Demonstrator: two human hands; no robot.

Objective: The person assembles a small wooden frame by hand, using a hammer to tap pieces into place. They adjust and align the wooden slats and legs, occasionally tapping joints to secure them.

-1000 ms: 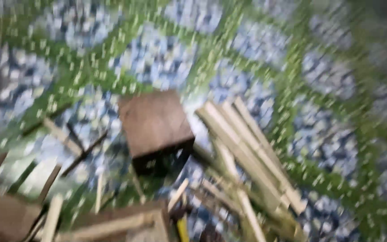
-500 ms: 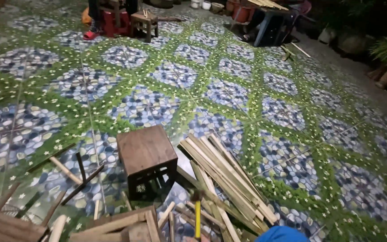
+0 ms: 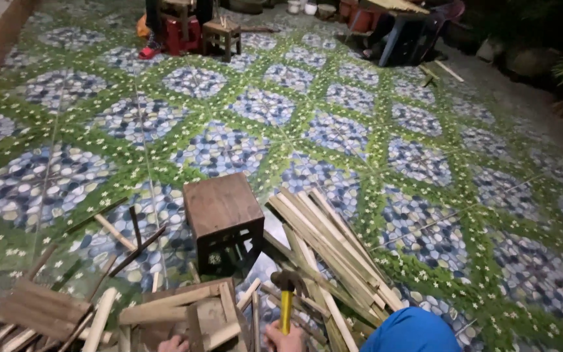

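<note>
- Hammer point(image 3: 286, 301) w/ yellow handle and dark head stands nearly upright at the bottom centre of the view, head up, just in front of the dark stool.
- Right hand point(image 3: 284, 337) is wrapped round the lower end of the yellow handle, grip pressed together on it (only the top of the hand shows, rest cut off by the frame edge).
- Left hand point(image 3: 173, 343) sits at the bottom edge, touching the near side of a small wooden frame point(image 3: 198, 314); too little of it shows to tell whether its grip is pressed together or spread.
- Wooden frame is made of pale slats, lies flat on the floor just left of the hammer.
- Dark brown wooden stool point(image 3: 223, 218), square top, stands upright beyond the frame, approx. centre of the view.
- Bundle of pale wooden slats point(image 3: 333, 251) lies fanned out on the floor right of the stool, some ends reaching under the hammer.
- Loose sticks point(image 3: 125, 236), thin and dark, are scattered left of the stool.
- Another slat piece point(image 3: 40, 309) lies at the lower left.
- Blue knee point(image 3: 413, 331) (the person's own) shows at the bottom right.
- Floor point(image 3: 360, 137) is patterned green w/ blue pebble diamonds.
- Far back: red stools point(image 3: 177, 29) and a small wooden stool point(image 3: 221, 36).
</note>
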